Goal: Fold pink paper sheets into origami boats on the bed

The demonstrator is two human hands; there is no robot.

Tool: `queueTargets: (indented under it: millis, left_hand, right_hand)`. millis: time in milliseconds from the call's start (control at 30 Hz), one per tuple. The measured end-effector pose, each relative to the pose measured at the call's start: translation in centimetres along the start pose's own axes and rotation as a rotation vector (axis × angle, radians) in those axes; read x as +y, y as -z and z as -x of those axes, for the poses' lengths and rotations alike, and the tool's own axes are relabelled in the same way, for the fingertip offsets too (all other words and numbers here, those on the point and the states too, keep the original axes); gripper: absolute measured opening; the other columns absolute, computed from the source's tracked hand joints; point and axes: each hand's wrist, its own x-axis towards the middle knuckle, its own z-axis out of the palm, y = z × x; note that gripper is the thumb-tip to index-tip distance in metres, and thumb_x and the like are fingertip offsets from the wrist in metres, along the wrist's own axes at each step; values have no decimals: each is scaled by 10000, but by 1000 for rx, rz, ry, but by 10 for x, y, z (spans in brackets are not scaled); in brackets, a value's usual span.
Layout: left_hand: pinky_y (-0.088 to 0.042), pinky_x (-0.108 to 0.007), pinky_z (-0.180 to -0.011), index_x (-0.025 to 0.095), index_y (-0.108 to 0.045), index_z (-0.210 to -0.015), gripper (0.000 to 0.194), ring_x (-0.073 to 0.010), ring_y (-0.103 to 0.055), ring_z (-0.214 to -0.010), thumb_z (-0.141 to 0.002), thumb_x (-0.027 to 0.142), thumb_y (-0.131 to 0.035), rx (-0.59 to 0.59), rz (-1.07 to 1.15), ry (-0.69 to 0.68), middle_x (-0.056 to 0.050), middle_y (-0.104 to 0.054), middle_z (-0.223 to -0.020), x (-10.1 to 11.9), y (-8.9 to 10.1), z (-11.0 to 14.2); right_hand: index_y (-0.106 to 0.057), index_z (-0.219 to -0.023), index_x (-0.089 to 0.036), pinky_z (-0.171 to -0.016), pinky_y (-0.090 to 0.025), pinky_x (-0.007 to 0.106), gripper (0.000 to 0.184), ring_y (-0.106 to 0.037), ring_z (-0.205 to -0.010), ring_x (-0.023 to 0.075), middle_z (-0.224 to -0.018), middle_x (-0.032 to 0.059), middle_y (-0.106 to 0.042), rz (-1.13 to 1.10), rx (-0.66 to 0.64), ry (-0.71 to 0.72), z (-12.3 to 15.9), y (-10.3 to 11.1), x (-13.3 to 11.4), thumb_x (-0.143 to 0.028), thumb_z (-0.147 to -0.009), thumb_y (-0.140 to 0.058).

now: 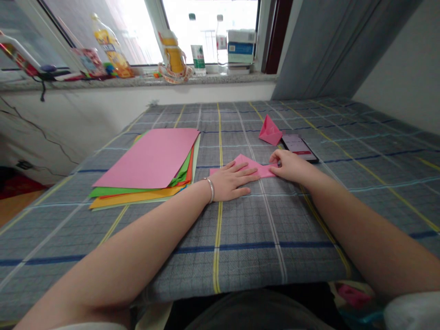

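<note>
Site: a home, most likely a bedroom. I am seated at a bed (360,206) with a grey plaid sheet, which serves as my work surface. Phone (299,147) lies on the bed, far side. Beyond the bed's far edge: window (209,32) with a speckled stone sill (144,81). On the sill, domestic items: drink bottles (110,46), a water bottle (222,46), stacked boxes (241,46). Curtain (330,46), grey, hangs at the bed's far right corner. Left of the bed: white wall (37,133) with dark cracks, then wood floor (13,206) and a red rug (17,183). Findings consistent with lived-in domestic space.
</note>
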Motion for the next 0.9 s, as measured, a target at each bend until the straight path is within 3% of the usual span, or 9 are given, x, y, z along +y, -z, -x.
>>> queueTargets:
  millis: [67,200,433,600,733,900]
  left_hand:
    - [-48,-457,-1179,288,-310,-1462,523,-235,-105,-1462,-966,450,-346,0,24,8,24,-222,-1568,1,1,0]
    - [-48,-454,-1181,263,-389,-1414,496,-233,-121,-1461,-957,455,-363,19,63,15,4,-234,-1566,0,0,-1]
    - [-82,-375,-1185,185,-291,-1462,520,-158,-130,-1458,-996,396,-199,29,161,149,-35,-208,-1572,-2,0,-6]
    - [-103,-424,-1180,177,-202,-1504,573,-205,-92,-1465,-988,427,-203,63,119,284,-53,-183,-1577,-4,-8,-14]
    - [-110,-484,-1170,234,-230,-1497,575,-243,-138,-1456,-981,485,-195,108,85,345,-45,-197,-1575,-6,-14,-19]
    - [-134,-539,-1154,239,-235,-1496,646,-288,-148,-1451,-939,559,-301,100,61,391,-65,-182,-1576,-4,-10,-20]
  right_hand:
    - [-594,-1058,-175,-881,-456,344,317,-590,-1024,238,-1115,106,-642,-14,71,100,1,-6,-4,-262,-753,-610]
    - [-544,-1221,-182,-1035,-372,405,448,-503,-1197,265,-1283,121,-574,-1,31,188,2,-17,-14,-352,-808,-577]
    - [-415,-1416,-174,-1068,-319,464,678,-423,-1281,328,-1411,145,-462,112,-41,156,4,-21,-23,-522,-839,-493]
    - [-404,-1431,-224,-1079,-286,502,712,-406,-1292,348,-1426,130,-444,147,-51,126,4,-24,-25,-586,-822,-481]
    - [-348,-1457,-221,-1109,-232,522,763,-325,-1359,337,-1484,128,-378,132,-72,90,0,-28,-23,-609,-813,-479]
    - [-268,-1487,-230,-1121,-210,532,836,-253,-1403,341,-1535,120,-297,104,-105,39,-6,-31,-19,-590,-780,-530]
